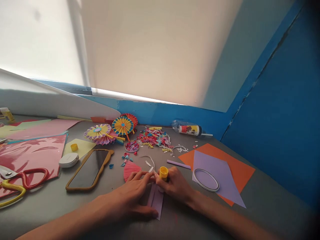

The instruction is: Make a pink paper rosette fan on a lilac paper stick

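My right hand (pixel 176 183) is wrapped round a glue stick (pixel 163 172), its yellow end pointing up and its lower part mostly hidden by the fingers. Beneath both hands lies a folded light purple paper strip (pixel 157 201). My left hand (pixel 137 191) rests across this strip with fingers stretched out, the thumb near its lower end and the fingertips close to my right hand. A pink pleated paper fan (pixel 131 170) lies just beyond my left fingers. A thin white curled strip (pixel 151 160) runs toward the fingertips.
To the left are a phone (pixel 88 171), a white case (pixel 68 160), a yellow cap (pixel 74 147) and scissors (pixel 23 181). Behind stand paper pinwheels (pixel 122 125) and scraps (pixel 155 137). Purple paper (pixel 215 163), a tape roll (pixel 217 189) and a bottle (pixel 190 129) lie right.
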The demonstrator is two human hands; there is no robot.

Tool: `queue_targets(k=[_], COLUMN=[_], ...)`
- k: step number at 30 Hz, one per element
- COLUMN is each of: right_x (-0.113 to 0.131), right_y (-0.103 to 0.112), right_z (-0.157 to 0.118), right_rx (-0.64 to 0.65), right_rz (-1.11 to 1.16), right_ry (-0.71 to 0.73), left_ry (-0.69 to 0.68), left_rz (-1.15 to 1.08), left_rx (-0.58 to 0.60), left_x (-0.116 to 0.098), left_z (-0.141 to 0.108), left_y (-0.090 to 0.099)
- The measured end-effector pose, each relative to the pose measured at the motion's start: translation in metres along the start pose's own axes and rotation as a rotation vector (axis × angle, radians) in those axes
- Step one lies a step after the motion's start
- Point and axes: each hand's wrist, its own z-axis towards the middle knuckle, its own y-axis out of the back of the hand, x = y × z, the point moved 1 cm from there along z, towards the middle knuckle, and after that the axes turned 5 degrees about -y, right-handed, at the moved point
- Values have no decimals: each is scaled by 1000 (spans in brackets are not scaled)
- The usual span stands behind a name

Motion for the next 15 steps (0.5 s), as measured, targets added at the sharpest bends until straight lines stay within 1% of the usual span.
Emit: queue_targets(k=[3, 7, 9, 11, 13, 15], right_x=[7, 18, 21, 20, 18, 15], right_y=[-4, -12, -16, -17, -15, -12], right_z=[-5, -14, -18, -19, -17, -14], right_rx=[25, 105, 146, 160, 136, 90], right_rz=[10, 78, 120, 127, 98, 63], right_ry=[17, 32, 28, 26, 38, 55], left_ry=[-17, 14, 20, 36, 98, 106], left_rz=[-21, -13, -15, -33, -48, -64], left_rx=[46, 46, 68, 114, 169, 169], left_x=[8, 15, 10, 1, -10, -18], left_z=[4, 7, 7, 7, 7, 9], left_y=[0, -1, 1, 7, 13, 18])
